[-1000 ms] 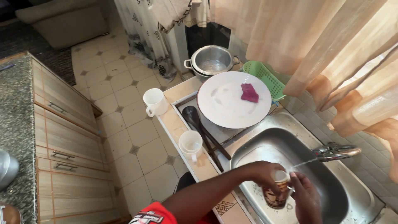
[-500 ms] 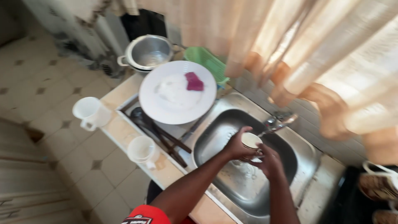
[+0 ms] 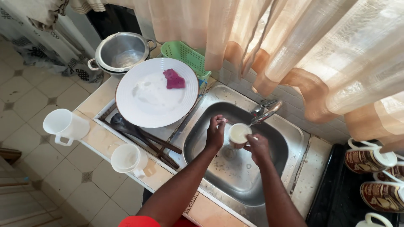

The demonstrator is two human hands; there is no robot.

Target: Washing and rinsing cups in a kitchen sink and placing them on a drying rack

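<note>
The sink basin [image 3: 219,176] lies open below the cup [image 3: 239,134]; the tap spout [image 3: 266,113] crowds it behind, the white plate [image 3: 147,101] flanks left.

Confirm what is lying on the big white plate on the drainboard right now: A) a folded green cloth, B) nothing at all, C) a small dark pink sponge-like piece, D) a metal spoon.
C: a small dark pink piece lies on the upper part of the white plate, while both hands are over the sink, the left hand and right hand on a small cup under the tap.
</note>
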